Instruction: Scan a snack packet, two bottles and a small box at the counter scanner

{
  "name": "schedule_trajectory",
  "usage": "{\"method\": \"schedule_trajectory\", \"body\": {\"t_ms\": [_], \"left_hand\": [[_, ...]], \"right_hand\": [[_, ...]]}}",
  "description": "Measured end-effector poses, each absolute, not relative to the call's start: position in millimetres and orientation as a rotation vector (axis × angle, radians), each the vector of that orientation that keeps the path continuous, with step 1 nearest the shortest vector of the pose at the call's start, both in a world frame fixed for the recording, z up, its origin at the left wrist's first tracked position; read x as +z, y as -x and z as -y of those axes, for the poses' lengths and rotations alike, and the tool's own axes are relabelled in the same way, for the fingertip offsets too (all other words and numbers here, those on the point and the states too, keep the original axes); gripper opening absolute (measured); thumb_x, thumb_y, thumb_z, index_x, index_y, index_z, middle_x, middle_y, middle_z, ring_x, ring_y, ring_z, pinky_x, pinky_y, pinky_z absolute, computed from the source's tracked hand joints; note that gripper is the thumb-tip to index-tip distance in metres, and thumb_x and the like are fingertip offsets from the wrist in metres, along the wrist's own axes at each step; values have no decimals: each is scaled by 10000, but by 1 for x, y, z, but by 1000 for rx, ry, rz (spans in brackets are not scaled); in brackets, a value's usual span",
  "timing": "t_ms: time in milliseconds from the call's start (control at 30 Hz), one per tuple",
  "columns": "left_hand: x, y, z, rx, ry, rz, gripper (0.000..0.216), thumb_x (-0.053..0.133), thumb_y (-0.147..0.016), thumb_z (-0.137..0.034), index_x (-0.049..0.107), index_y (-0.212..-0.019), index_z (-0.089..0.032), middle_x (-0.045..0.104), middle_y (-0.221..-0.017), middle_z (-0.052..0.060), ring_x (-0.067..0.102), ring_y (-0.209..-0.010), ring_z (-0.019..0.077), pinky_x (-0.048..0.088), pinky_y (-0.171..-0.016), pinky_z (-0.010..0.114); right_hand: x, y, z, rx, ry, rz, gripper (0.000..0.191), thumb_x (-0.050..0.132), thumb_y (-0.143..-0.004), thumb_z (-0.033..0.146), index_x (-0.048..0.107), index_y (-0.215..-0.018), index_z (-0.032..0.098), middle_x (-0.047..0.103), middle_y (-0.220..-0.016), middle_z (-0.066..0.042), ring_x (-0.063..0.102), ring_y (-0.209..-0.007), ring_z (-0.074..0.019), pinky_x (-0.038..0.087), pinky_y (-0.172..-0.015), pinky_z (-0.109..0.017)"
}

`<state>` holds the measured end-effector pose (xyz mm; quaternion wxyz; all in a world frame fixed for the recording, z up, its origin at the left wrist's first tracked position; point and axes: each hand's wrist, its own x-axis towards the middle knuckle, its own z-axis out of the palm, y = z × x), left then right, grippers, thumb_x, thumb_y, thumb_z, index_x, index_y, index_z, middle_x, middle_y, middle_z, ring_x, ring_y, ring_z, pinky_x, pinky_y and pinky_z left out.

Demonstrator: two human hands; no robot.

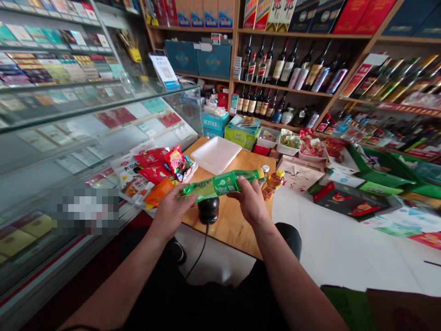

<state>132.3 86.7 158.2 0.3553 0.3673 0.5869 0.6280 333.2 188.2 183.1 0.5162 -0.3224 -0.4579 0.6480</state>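
Observation:
A green plastic drink bottle point(220, 184) with a yellow cap lies sideways in the air between my two hands. Its base is gripped by my left hand point(174, 209). My right hand point(251, 197) closes round the bottle near its capped end. Just below the bottle, a black scanner-like device point(208, 211) with a cable stands on the wooden table point(237, 225). Close beyond my right hand are an amber drink bottle with a yellow cap point(274, 184) and a second bottle with a pale cap point(265, 170), partly hidden.
Colourful snack packets point(155, 172) are heaped at the table's left. A white tray point(216, 154) lies at its far side. The glass counter point(103, 110) borders the left. Shelves of bottles point(285, 64) stand behind, and boxes point(347, 197) sit on the floor to the right.

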Motion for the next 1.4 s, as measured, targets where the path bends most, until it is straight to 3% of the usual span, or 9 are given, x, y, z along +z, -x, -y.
{"method": "schedule_trajectory", "body": {"t_ms": [133, 300, 467, 667, 900, 1033, 1133, 1400], "left_hand": [[146, -122, -96, 1625, -909, -1517, 741, 857, -721, -464, 620, -1363, -178, 733, -1128, 78, 727, -856, 203, 616, -837, 381], [137, -116, -109, 1677, -874, -1486, 732, 855, -735, -414, 592, -1385, -201, 737, -1147, 77, 723, -980, 217, 591, -923, 379], [140, -106, -122, 1758, -721, -1256, 472, 835, -760, -385, 696, -1162, -180, 706, -1228, 95, 676, -1119, 235, 589, -914, 357], [134, -92, -130, 1658, -580, -1163, 413, 816, -797, -392, 725, -1138, -178, 724, -1178, 89, 682, -1064, 218, 595, -838, 321], [114, -83, -141, 1744, -434, -1157, 390, 873, -730, -361, 756, -1050, -170, 726, -1144, 79, 665, -1063, 209, 592, -849, 323], [102, -78, -147, 1735, -382, -1222, 460, 889, -691, -325, 763, -1116, -205, 710, -1234, 76, 660, -1096, 218, 595, -810, 299], [94, -73, -152, 1732, -354, -1283, 517, 908, -643, -292, 766, -1135, -216, 733, -1184, 64, 682, -1019, 199, 579, -753, 260], [75, -70, -164, 1745, -308, -1221, 493, 920, -603, -257, 780, -1068, -176, 745, -1153, 76, 693, -1030, 196, 572, -872, 302]], "right_hand": [[184, -328, -195, 1533, 922, 1208, 477, 715, -823, 625, 614, -1063, 225, 687, -1041, -57, 664, -922, -208, 561, -558, -245], [174, -318, -208, 1634, 903, 1077, 433, 790, -775, 523, 659, -1034, 202, 721, -964, -53, 685, -812, -185, 572, -568, -247], [155, -307, -220, 1729, 756, 906, 311, 807, -770, 387, 656, -960, 193, 721, -949, -40, 693, -826, -190, 638, -686, -334], [147, -299, -232, 1771, 660, 845, 281, 822, -747, 287, 644, -956, 227, 714, -983, 1, 672, -846, -176, 631, -682, -327], [145, -292, -242, 1800, 827, 953, 405, 812, -797, 472, 655, -1105, 261, 715, -1078, -26, 672, -941, -202, 616, -698, -319], [134, -285, -250, 1760, 846, 999, 382, 825, -790, 468, 668, -1043, 230, 729, -1052, -44, 685, -930, -200, 619, -769, -348], [123, -280, -258, 1728, 840, 979, 355, 835, -777, 419, 676, -1009, 203, 733, -1050, -57, 688, -940, -206, 622, -819, -379], [106, -271, -275, 1749, 847, 875, 301, 816, -749, 295, 671, -999, 210, 733, -1059, -35, 683, -959, -208, 603, -852, -399]]}}
